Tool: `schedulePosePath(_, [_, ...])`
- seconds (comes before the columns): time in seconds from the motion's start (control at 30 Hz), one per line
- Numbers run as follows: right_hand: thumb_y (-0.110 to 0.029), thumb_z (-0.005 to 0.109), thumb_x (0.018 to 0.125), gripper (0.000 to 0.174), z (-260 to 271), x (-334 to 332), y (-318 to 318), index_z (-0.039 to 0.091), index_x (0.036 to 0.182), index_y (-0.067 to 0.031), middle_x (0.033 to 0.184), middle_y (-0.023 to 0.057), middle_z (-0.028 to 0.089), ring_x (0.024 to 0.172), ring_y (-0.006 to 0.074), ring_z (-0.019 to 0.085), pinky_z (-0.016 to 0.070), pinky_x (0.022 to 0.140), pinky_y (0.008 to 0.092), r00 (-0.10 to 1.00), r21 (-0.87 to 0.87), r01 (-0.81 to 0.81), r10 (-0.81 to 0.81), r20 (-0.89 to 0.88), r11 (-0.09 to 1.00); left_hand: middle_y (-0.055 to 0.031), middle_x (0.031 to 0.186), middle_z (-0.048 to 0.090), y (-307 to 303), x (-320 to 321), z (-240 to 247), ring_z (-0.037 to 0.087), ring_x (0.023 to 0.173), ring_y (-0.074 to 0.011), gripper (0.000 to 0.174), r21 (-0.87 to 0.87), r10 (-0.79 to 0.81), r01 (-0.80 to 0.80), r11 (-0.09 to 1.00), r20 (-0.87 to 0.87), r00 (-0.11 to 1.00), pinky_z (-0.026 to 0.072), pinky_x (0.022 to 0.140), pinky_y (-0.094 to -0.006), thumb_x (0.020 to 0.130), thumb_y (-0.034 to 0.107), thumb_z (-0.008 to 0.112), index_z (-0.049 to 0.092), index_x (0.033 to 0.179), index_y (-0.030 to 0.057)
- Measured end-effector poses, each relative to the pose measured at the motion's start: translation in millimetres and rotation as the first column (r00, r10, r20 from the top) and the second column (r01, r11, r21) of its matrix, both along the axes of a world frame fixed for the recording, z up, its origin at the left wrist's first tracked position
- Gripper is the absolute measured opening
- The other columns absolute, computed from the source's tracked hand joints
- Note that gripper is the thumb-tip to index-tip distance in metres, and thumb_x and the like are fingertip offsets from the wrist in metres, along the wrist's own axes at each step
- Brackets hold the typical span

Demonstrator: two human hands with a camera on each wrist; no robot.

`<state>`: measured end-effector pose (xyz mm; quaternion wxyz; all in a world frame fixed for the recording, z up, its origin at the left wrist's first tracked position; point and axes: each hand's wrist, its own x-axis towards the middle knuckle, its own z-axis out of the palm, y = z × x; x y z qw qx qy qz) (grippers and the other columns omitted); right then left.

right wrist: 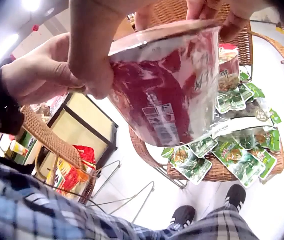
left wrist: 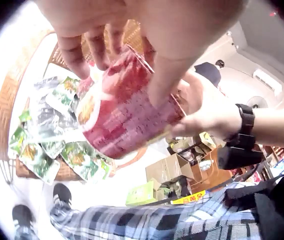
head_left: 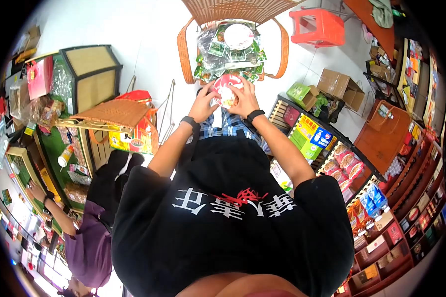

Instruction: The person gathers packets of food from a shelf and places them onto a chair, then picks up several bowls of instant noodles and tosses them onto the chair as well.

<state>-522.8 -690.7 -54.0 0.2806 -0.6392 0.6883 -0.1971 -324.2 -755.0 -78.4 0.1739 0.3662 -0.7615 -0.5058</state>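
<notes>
Both hands hold a red instant-noodle tub (head_left: 227,90) in clear wrapping, raised in front of the body, between it and a wicker chair. My left hand (head_left: 202,105) grips one side of the tub. Opposite it, my right hand (head_left: 246,101) grips the other side, fingers spread along the rim. In the right wrist view the tub (right wrist: 164,90) shows a barcode on its side. Green food packets (right wrist: 242,162) and clear plastic wrapping lie on the chair seat, beside another red noodle tub (right wrist: 228,70).
The wicker chair's armrests (head_left: 185,52) flank the seat. A red plastic stool (head_left: 318,28) stands behind to the right, and open cardboard boxes (head_left: 339,86) sit nearer. Shelves of packaged goods line the right side. A person in a purple top (head_left: 89,245) is at the left.
</notes>
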Motion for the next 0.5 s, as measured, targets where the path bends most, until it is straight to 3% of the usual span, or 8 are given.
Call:
schedulePosePath(0.07, [-0.025,0.084,0.048,0.075,-27,-2,-5,0.061,0.119,-0.0202,0.141,0.0212,0.032,0.125,0.0441,0.031,0.0364,0.103,0.0476,1.0,0.019,-0.012,0.012,-0.026,1.0,-0.0186,0.139,0.038,12,0,-19,0.048,0.119,-0.0342,0.031,0.159,0.064,-0.063,0.985,0.002,0.998,0.0431,0.096,-0.0392,0.07,0.003,0.072,0.062,0.098,0.011])
schedulePosePath(0.13, [-0.023,0.085,0.047,0.077,-55,-1,-12,0.06,0.12,-0.0229,0.141,0.0198,0.033,0.126,0.0426,0.031,0.0362,0.104,0.0467,0.996,-0.047,-0.073,0.07,-0.061,0.996,-0.0187,0.138,0.038,24,1,-34,0.048,0.119,-0.0345,0.031,0.204,0.11,-0.117,0.972,0.046,0.993,0.0435,0.096,-0.0386,0.072,0.003,0.071,0.061,0.1,0.011])
schedulePosePath(0.17, [-0.022,0.085,0.046,0.079,-64,-3,-13,0.06,0.12,-0.0261,0.141,0.0192,0.033,0.127,0.0409,0.031,0.0353,0.105,0.0469,0.992,0.082,-0.104,0.109,-0.056,0.991,-0.0188,0.137,0.038,27,0,-38,0.049,0.119,-0.0348,0.031,0.224,0.152,-0.166,0.96,0.079,0.985,0.0439,0.095,-0.0381,0.073,0.004,0.07,0.06,0.102,0.0111])
schedulePosePath(0.3, [-0.021,0.087,0.046,0.08,-101,6,-28,0.059,0.121,-0.0287,0.142,0.0184,0.03,0.129,0.0393,0.03,0.0328,0.108,0.0473,0.98,0.146,-0.194,0.198,-0.012,0.97,-0.0182,0.133,0.041,32,2,-83,0.05,0.116,-0.0345,0.033,0.359,0.306,-0.322,0.876,0.101,0.947,0.0443,0.094,-0.0383,0.076,0.005,0.068,0.058,0.108,0.0108])
schedulePosePath(0.4, [-0.023,0.087,0.047,0.079,-128,15,-39,0.059,0.121,-0.0293,0.142,0.0182,0.03,0.129,0.039,0.03,0.0321,0.108,0.0475,0.98,0.159,-0.195,0.198,-0.004,0.968,-0.017,0.132,0.04,25,7,-114,0.055,0.108,-0.0285,0.032,0.266,0.317,-0.353,0.897,0.168,0.933,0.047,0.092,-0.0351,0.079,0.004,0.066,0.058,0.109,0.0085])
schedulePosePath(0.5, [-0.024,0.087,0.048,0.077,-153,22,-57,0.06,0.12,-0.0286,0.142,0.0172,0.031,0.129,0.0387,0.03,0.0342,0.106,0.0485,0.981,0.139,-0.194,0.195,0.001,0.971,-0.0186,0.132,0.041,3,9,-120,0.052,0.114,-0.0334,0.03,0.222,0.32,-0.369,0.903,0.228,0.92,0.046,0.092,-0.0379,0.079,0.006,0.065,0.059,0.108,0.0099])
